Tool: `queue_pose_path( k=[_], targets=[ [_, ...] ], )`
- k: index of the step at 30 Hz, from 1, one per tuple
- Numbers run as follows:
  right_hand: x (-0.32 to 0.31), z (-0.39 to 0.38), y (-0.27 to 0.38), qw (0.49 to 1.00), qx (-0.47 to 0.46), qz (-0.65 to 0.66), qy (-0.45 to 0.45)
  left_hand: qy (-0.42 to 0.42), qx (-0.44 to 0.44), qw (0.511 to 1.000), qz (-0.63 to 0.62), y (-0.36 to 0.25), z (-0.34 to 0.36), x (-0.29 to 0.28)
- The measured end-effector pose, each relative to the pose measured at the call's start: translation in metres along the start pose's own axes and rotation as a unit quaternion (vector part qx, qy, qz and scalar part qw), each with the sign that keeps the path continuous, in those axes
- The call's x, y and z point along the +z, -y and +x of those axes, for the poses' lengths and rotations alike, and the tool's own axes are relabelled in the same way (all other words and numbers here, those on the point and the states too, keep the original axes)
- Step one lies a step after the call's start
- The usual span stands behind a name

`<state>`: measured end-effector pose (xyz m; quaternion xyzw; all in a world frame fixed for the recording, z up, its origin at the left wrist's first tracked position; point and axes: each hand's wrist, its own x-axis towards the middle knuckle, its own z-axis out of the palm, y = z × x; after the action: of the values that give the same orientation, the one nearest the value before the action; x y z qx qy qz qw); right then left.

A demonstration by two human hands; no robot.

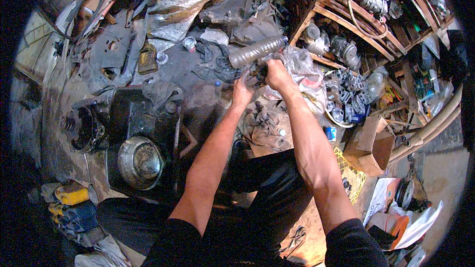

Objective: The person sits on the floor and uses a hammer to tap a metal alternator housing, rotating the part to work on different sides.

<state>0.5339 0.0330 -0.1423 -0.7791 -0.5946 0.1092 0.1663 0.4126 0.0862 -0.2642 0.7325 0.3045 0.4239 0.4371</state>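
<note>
My right hand (275, 74) is closed around a small dark object (259, 72), too obscured to name, just below a long ribbed cylinder (255, 51) that looks like a plastic bottle lying on its side. My left hand (245, 88) is curled at the lower left of the same dark object, its grip partly hidden. Around them are dark rags (215, 69) on the blackened work surface (198, 101) and crumpled plastic bags (304, 74).
A black metal tub (141, 111) holding a steel bowl (141, 163) sits at left. Wooden shelves (356, 29) with compressor-like parts are upper right, above metal parts (341, 99), a cardboard box (368, 146) and a yellow crate (356, 173). Sacks (183, 0) lie at the back.
</note>
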Motion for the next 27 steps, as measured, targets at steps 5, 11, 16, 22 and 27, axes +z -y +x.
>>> queue_pose_path(
  k=[5,11,16,22,27],
  targets=[
    [0.014,0.004,0.001,0.995,0.084,-0.053,-0.026,0.013,-0.024,1.0,0.012,-0.01,-0.005,-0.004],
    [0.019,0.0,0.032,0.989,0.043,-0.135,-0.034,-0.008,0.022,1.0,-0.012,0.005,-0.002,-0.013],
    [0.02,-0.004,0.031,0.99,0.006,-0.131,-0.044,-0.009,0.016,1.0,-0.006,0.003,-0.005,-0.015],
    [0.025,-0.009,0.03,0.99,0.055,-0.122,-0.039,-0.002,-0.01,1.0,-0.026,-0.003,-0.005,-0.017],
    [0.03,-0.006,0.006,0.989,0.02,-0.143,-0.044,0.035,-0.022,0.999,0.002,-0.021,-0.006,-0.006]
  ],
)
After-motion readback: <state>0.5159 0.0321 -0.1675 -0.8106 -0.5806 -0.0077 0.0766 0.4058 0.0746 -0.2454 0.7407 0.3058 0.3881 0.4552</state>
